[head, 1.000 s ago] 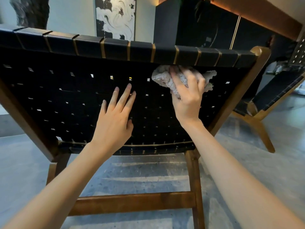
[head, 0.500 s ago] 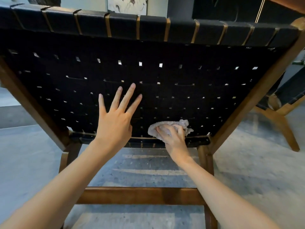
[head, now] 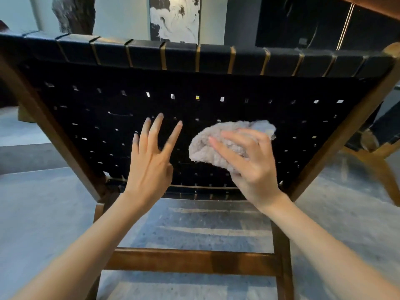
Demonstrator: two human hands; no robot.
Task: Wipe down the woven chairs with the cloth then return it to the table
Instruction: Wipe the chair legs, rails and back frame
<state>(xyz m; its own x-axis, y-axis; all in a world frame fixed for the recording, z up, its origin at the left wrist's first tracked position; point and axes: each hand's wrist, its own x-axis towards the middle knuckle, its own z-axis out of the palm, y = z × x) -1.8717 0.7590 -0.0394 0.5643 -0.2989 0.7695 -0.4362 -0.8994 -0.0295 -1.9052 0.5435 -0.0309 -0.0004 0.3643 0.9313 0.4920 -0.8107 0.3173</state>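
- Chair [head: 216, 87] first, since it fills most of the view: a black woven back in a brown wooden frame, tilted and seen from behind, with black straps wrapped over its top rail.
- Floor [head: 43, 213], grey and speckled, spreads under and around the legs.
- Second chair [head: 389, 126] (same wood and dark weave, only a slice showing) stands past the right frame post.
- Painting [head: 175, 18], black and white, hangs on the far wall above the top rail.
- Right hand [head: 251, 163] lies over the cloth with fingers spread and nearly straight, pressing it on the weave rather than clenching it.
- Left hand [head: 151, 161] is just beside it at the middle of the back, holding nothing, fingers fanned out. It is blurred, so I cannot tell whether it touches the weave.
- Cloth [head: 205, 148], pale, fluffy and bunched, sits against the lower half of the back, right of centre and nearer the bottom rail than the top.
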